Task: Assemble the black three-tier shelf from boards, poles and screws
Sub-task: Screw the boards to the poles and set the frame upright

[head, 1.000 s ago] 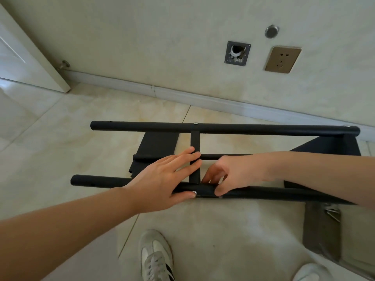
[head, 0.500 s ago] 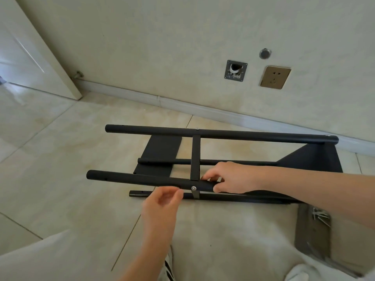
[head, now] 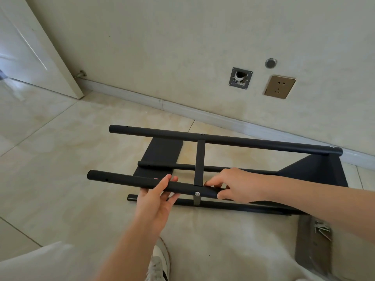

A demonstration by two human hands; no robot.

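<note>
The half-built black shelf [head: 312, 173] lies on its side on the tiled floor [head: 60, 159], near the wall. 4 poles are in view: 1 far upper pole [head: 253, 141], 1 near upper pole [head: 125, 178], and 2 lower poles [head: 233, 206] close to the floor. 2 boards show: 1 at the right end, fixed between the poles, and 1 middle board [head: 199, 161] seen edge-on between the 2 upper poles. A third dark panel [head: 162, 153] lies flat on the floor beneath the frame. 2 screw heads are visible, 1 silver screw [head: 197, 193] in the near upper pole and 1 in the far pole above the middle board.

The left hand [head: 155, 201] grips the near upper pole from below, fingers curled over it just left of the screw. The right hand [head: 233, 186] grasps the same pole just right of the screw.

A bag of hardware [head: 322, 228] lies at the lower right. 1 shoe [head: 158, 264] shows at the bottom edge.
</note>
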